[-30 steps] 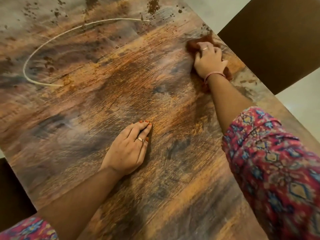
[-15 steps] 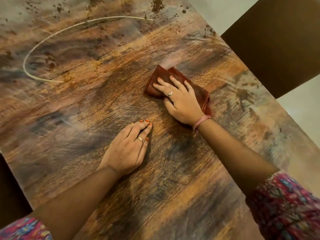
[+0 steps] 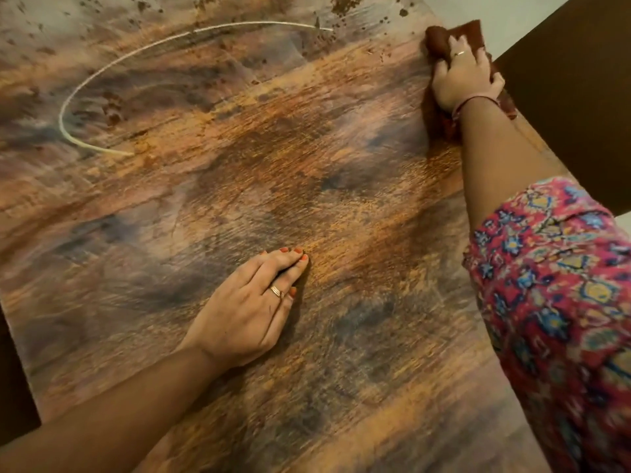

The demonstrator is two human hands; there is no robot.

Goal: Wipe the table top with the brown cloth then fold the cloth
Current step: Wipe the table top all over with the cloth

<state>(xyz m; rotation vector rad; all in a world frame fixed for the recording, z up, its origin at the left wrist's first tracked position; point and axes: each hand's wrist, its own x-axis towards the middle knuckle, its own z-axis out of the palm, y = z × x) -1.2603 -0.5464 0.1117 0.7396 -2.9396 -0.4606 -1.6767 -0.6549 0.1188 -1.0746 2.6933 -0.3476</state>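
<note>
Wood-grain table top [image 3: 239, 186]: right hand [image 3: 464, 78] pins brown cloth [image 3: 457, 34] at one o'clock edge; left hand [image 3: 246, 312] flat, empty.

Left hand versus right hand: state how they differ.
The left hand lies flat on bare table, near the middle; the right hand presses the cloth at the far right edge. The left arm is bent close, the right stretched out. Both wear a ring.
</note>
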